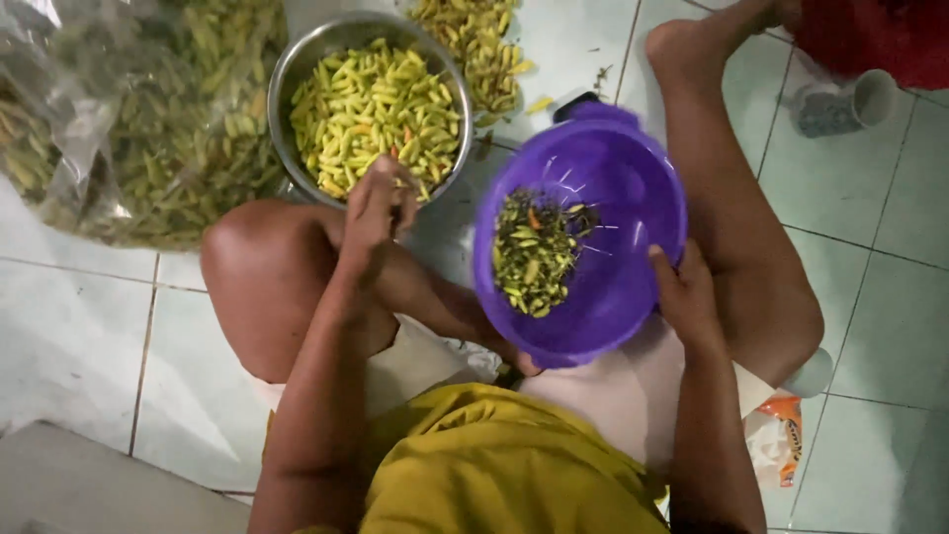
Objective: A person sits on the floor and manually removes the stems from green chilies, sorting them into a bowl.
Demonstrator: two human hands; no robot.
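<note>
Right hand (686, 297) grips the near-right rim of the purple bowl (633, 188), which sits tilted on the lap and holds a small heap of green stems (535, 252). Left hand (378, 203) is pinched shut over the near edge of the steel bowl (297, 69) of yellow-green chillies (371, 109); can't tell what it holds. Clear bag of chillies (148, 119) lies far left on the tile floor (69, 336).

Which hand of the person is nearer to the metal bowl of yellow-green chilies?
Left. The left hand is at the near rim of the metal bowl, over its chilies. The right hand grips the purple bowl's edge, away from it.
</note>
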